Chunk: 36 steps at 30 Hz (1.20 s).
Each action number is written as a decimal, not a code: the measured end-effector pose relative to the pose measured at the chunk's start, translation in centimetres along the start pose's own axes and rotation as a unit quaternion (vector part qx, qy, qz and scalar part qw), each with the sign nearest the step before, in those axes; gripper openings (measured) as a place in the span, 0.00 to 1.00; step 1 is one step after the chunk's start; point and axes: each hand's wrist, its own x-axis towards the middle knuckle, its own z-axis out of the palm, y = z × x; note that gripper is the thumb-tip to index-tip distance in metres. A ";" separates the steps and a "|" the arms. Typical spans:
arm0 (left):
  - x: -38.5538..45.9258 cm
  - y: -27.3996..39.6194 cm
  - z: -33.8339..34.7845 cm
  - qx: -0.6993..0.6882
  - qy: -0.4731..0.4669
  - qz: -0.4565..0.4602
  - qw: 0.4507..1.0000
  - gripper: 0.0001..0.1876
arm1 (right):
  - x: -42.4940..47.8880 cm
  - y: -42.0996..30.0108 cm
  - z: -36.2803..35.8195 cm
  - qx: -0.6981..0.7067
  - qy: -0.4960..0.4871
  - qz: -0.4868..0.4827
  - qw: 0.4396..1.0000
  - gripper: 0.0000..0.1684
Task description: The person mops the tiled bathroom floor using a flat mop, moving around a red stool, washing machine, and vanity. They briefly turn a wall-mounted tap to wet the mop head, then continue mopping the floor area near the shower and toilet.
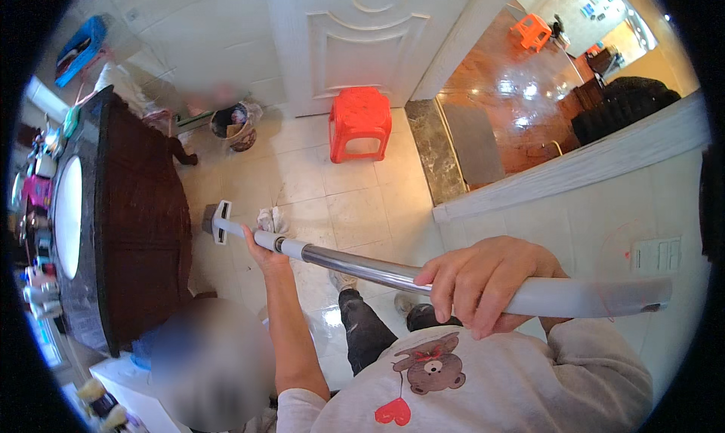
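Both hands hold a sponge mop with a metal and light grey plastic pole [362,267]. My left hand [267,254] grips its lower part, close to the mop head. Higher up, my right hand [493,280] wraps around the pole where the metal meets the grey end grip. The white mop head with its grey sponge [218,222] points left, beside the dark wooden vanity cabinet [144,229]. Whether the sponge touches the floor I cannot tell. Behind the pole lies a crumpled whitish cloth or paper [272,219] on the tiled floor [357,218].
A red plastic stool [361,124] stands by the white door [368,48]. Left of it is a filled waste bin [233,124]. A stone threshold [433,150] leads to a wooden-floored room. The vanity top holds a white basin [69,218] and several bottles.
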 end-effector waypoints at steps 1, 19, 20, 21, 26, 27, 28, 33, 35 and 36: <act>0.7 0.2 0.0 0.007 0.012 -0.017 1.000 0.17 | 0.4 0.7 -0.4 -0.008 -0.014 -0.001 1.000 0.02; 0.7 -4.6 3.1 0.114 0.125 -0.159 0.973 0.14 | -6.9 -0.4 -4.3 0.070 0.189 -0.049 0.978 0.16; 1.0 -4.8 2.6 0.099 0.107 -0.169 0.975 0.14 | -7.2 -0.8 -4.9 0.047 0.180 -0.033 0.982 0.16; 1.4 -4.7 2.2 0.095 0.082 -0.170 0.977 0.14 | -7.5 -1.4 -4.7 0.031 0.200 -0.023 0.979 0.15; 1.4 -5.9 1.5 0.098 0.071 -0.155 0.981 0.15 | -9.2 -2.6 -4.3 -0.040 0.244 0.006 0.969 0.10; 1.7 -5.7 0.7 0.109 0.054 -0.150 0.981 0.16 | -9.9 -1.8 -4.4 -0.040 0.245 0.001 0.969 0.10; 2.6 -5.8 -0.5 0.122 0.039 -0.155 0.980 0.17 | -10.9 -1.0 -4.4 -0.041 0.246 0.025 0.968 0.11; 3.8 -5.4 0.1 0.272 0.123 -0.214 0.930 0.14 | -10.7 2.9 -3.7 -0.009 0.311 0.065 0.948 0.09; 5.4 -4.3 -1.2 0.295 0.109 -0.225 0.922 0.15 | -9.3 4.1 -3.3 -0.004 0.306 0.090 0.948 0.08; 6.3 -3.9 -1.4 0.307 0.121 -0.239 0.913 0.16 | -7.9 4.5 -3.3 -0.011 0.293 0.113 0.949 0.08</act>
